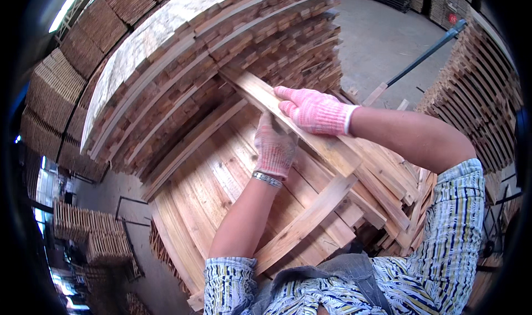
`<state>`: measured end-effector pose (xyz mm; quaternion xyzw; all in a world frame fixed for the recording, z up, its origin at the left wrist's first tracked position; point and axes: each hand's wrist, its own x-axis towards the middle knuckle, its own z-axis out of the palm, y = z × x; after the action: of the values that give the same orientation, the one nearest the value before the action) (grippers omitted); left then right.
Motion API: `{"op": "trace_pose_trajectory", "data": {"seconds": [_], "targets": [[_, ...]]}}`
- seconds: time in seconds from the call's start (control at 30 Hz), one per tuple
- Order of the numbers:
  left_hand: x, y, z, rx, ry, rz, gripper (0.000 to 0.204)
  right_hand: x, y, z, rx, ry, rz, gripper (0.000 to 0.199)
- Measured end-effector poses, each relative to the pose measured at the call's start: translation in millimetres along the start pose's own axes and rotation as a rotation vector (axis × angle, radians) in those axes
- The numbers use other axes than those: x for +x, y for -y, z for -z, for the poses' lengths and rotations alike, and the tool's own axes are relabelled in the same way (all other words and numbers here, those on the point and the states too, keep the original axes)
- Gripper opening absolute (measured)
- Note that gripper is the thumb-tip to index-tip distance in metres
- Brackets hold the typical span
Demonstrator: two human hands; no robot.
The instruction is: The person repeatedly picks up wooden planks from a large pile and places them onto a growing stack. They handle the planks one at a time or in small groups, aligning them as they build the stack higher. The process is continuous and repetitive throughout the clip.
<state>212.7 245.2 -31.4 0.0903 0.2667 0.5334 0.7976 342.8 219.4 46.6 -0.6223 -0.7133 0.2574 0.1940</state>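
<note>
A long wooden plank (327,147) slants from the stacked lumber down toward my body. My right hand (316,111), in a pink-and-white knit glove, is closed over its upper right side, fingers lying across the top face. My left hand (275,147), in a dirtier glove of the same sort with a metal band at the wrist, grips the plank's lower left edge; some of its fingers are hidden beneath. Under both hands lies a layer of side-by-side boards (208,173). A loose crosswise board (307,218) rests on that layer near my body.
A tall layered lumber stack (221,54) rises just beyond the boards. Several loose planks (382,187) lie jumbled at the right. Another slatted stack (471,82) stands at far right, near a blue-green bar (426,53). More stacked wood (91,232) sits on the floor at left.
</note>
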Motion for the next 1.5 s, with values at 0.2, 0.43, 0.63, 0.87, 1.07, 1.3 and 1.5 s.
{"op": "trace_pose_trajectory", "data": {"seconds": [0.2, 0.43, 0.63, 0.87, 1.07, 1.3, 1.5], "targets": [[-1.1, -4.8, -6.5, 0.076, 0.036, 0.07, 0.042, -20.4, 28.0, 36.7, -0.24, 0.287, 0.004, 0.08], [12.2, 0.4, 3.0, 0.135, 0.132, -0.016, 0.077, -110.7, 29.7, 17.4, -0.507, 0.287, 0.107, 0.093], [-1.0, 6.6, -9.9, 0.073, -0.076, -0.064, 0.05, -129.1, -6.9, -31.1, -0.34, -0.345, 0.371, 0.061], [-20.7, 17.8, -7.1, 0.574, -0.203, -0.241, 0.062, -120.6, -25.2, -58.0, -0.303, -0.534, 0.37, 0.045], [-0.3, 2.1, -1.3, 0.817, -0.114, -0.126, 0.058, -120.3, -30.9, -58.0, -0.247, -0.48, 0.316, 0.051], [-33.0, 18.2, -9.0, 0.74, 0.343, 0.238, 0.064, -131.6, -40.3, -70.4, -0.035, -0.786, 0.356, 0.054], [-17.2, -8.9, 3.4, 0.923, -0.024, -0.045, 0.058, -236.6, -94.6, -123.4, 0.074, -0.964, 0.314, 0.062]]}}
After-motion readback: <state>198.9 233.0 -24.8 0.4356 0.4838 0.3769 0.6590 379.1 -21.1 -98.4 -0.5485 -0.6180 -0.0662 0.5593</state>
